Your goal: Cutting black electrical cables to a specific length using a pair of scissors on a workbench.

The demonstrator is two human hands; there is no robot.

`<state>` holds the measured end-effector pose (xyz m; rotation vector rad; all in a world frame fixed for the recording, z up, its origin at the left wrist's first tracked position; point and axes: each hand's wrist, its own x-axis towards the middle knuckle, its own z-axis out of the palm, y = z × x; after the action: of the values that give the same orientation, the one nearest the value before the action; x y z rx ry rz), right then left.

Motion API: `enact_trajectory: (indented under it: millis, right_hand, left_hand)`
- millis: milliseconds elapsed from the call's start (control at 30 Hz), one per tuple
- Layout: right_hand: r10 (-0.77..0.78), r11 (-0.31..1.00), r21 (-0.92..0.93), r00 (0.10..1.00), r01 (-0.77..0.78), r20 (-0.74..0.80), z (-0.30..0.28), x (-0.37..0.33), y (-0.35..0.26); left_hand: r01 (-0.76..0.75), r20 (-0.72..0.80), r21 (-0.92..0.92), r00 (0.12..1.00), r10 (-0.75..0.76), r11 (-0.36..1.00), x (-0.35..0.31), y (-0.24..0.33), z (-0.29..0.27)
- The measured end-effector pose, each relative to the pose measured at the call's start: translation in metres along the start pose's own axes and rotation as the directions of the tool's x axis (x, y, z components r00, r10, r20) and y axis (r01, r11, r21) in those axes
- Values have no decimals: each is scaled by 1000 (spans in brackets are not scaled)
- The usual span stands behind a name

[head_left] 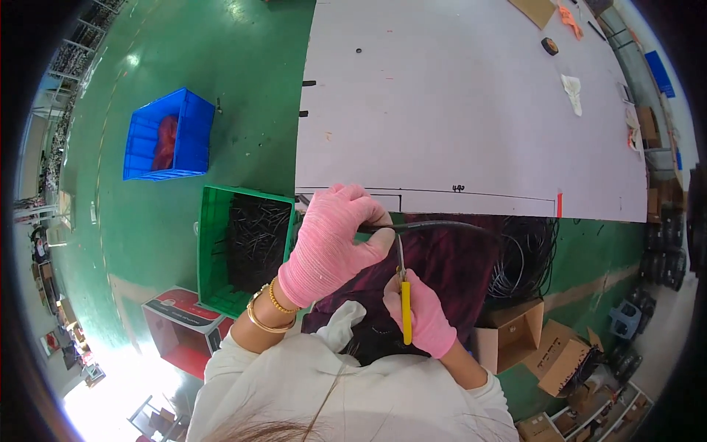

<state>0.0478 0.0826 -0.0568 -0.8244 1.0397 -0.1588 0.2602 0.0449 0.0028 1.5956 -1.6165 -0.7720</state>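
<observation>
My left hand (333, 247), in a pink knitted glove, is closed on a black cable (449, 224) near the front edge of the table (442, 132). From the pinch of thumb and fingers, the cable runs off to the right. My right hand (428, 317), gloved the same way, grips yellow-handled scissors (406, 309). Their narrow metal blades point up and reach the cable just right of my left fingertips. Whether the blades are closed on the cable, I cannot tell. Dark purple cloth (460, 269) lies below both hands.
Left of me stands a green crate (208, 250) with many short black pieces. Farther left is a blue crate (193, 132) holding something red. Black cable coils (526, 254) lie at right, above an open cardboard box (521, 339). A tape roll (549, 46) rests on the table.
</observation>
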Motion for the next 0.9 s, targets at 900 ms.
enact_trajectory:
  millis: [900]
  right_hand:
    - [-202, 960, -219, 973, 174, -113, 16, -18, -8]
  left_hand:
    - [297, 543, -560, 837, 71, 774, 18, 4, -20]
